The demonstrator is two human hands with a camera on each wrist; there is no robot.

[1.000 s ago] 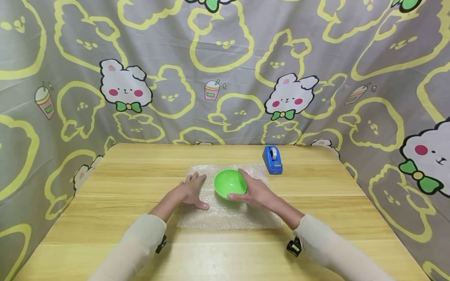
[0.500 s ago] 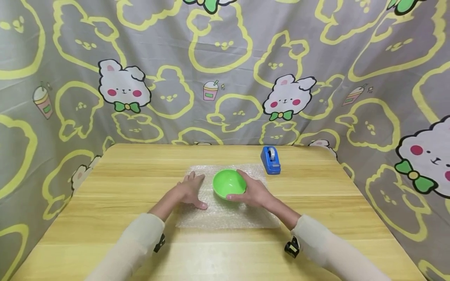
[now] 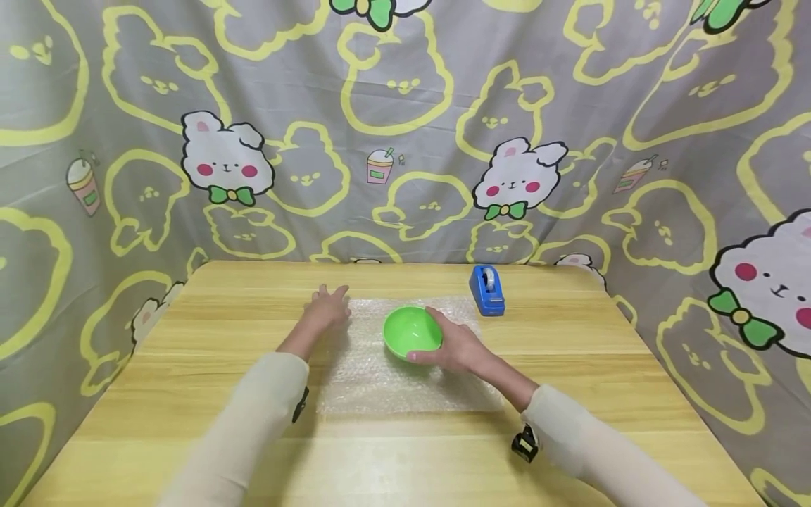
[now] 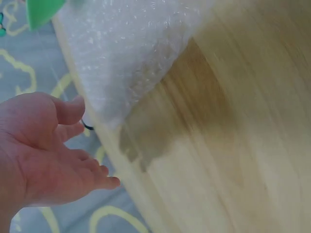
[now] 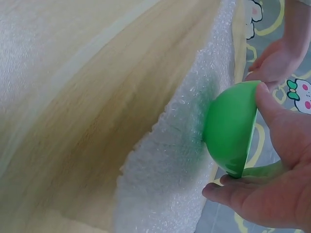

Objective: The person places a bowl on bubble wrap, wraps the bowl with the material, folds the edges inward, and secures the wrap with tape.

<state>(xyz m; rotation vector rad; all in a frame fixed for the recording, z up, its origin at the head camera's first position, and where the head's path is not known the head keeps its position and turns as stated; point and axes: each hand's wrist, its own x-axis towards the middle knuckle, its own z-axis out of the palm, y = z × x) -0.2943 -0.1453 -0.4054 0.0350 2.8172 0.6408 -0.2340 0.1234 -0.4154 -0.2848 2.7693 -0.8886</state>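
A bright green bowl stands upright on a sheet of bubble wrap near the table's middle. My right hand grips the bowl from its right side; the right wrist view shows thumb and fingers spread around the rim of the bowl. At the sheet's far left corner, my left hand hovers with nothing in it. In the left wrist view the left hand has relaxed, parted fingers, palm showing, and its shadow falls on the wood beside the wrap's corner.
A blue tape dispenser with a clear roll stands behind the wrap on the right. The wooden table backs onto a grey curtain printed with cartoon animals.
My left hand has lifted off the left part of the bubble wrap and moved away from me toward its far left corner. The right hand and the bowl have stayed in place.
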